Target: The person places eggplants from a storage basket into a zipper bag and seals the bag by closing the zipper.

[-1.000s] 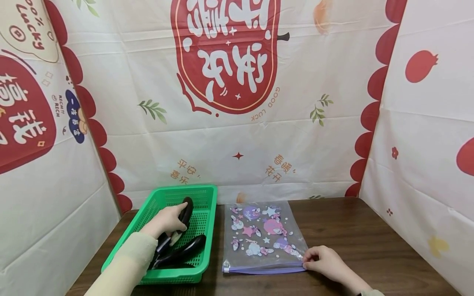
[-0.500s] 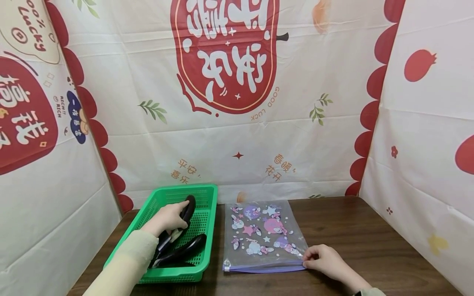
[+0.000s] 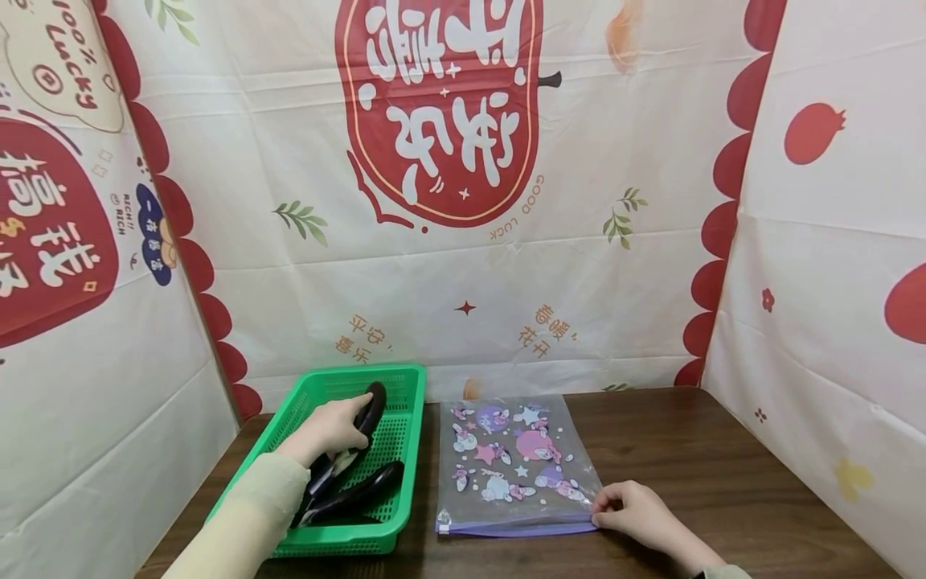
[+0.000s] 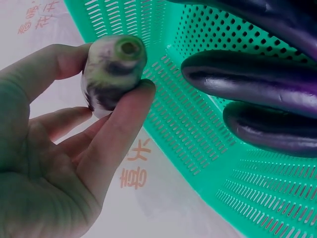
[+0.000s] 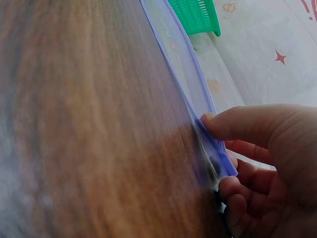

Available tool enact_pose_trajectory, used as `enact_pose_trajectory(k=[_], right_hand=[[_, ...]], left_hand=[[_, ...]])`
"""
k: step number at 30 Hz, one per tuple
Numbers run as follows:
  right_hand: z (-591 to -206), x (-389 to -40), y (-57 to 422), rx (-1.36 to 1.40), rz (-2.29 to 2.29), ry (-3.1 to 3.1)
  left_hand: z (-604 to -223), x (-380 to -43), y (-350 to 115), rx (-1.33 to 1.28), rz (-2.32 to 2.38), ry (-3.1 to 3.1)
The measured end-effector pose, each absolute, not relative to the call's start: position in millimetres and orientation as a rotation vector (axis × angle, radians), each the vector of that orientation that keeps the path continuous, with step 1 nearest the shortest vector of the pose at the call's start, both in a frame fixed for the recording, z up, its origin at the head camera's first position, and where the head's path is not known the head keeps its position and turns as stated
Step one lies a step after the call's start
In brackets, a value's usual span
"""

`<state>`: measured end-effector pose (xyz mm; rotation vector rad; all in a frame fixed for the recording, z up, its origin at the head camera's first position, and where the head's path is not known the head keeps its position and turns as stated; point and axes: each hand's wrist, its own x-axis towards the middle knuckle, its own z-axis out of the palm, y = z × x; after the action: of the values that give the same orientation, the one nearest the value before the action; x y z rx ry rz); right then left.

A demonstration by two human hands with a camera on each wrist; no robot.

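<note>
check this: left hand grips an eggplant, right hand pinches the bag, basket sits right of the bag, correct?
Wrong side: the basket sits left of the bag in the head view. The left hand grips an eggplant, the right hand pinches the bag.

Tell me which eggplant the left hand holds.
The eggplant nearest the far end of the green basket: the left hand grips it and none of the other eggplants.

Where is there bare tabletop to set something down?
Widest: the table between the printed bag, right hand and right cloth wall. A narrow strip separates bag from green basket. Crowded: the basket, where eggplants lie and the left hand grips one.
</note>
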<state>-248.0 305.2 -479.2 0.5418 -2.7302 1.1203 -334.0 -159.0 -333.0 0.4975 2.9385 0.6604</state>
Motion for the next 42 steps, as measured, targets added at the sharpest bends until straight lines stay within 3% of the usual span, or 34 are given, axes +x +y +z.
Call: enact_pose_trajectory(k=[42], right_hand=[[-479, -248, 305, 0.523, 1.123, -2.749]], left_hand=[[-323, -317, -138, 0.573, 0.659, 2.933]])
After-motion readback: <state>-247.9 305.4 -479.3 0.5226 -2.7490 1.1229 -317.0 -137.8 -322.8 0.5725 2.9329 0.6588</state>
